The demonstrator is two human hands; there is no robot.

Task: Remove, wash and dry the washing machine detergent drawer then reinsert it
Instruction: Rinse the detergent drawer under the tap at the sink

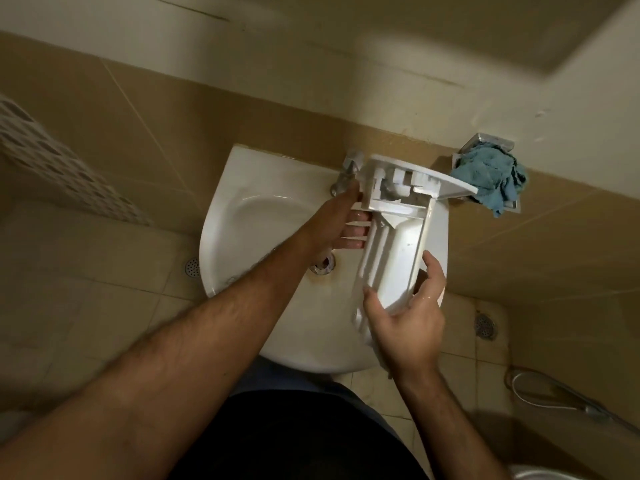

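At far left, a perforated white basket (52, 161) stands against the tiled wall, and a floor drain (191, 267) lies just beside the white sink (249, 216). The left hand (341, 223) reaches across the basin, its fingers closed on the left edge of the detergent drawer (394, 244) near the front end, just below the tap (348, 174); the plughole (323, 265) shows under that wrist. The drawer is out of the machine and held above the right half of the sink, its long axis running away from the person, front panel farthest and tilted toward the wall, open compartments facing up and left. The right hand (405, 317) clasps the near end, thumb on the left rail, fingers curled round the right side. Both hands thus grip the drawer at opposite ends. No water is seen running. Judged from this, washing is in hand; the blue cloth (491, 178) on the wall holder lies nearest the right hand for drying. At far right lies a hose (568, 393).
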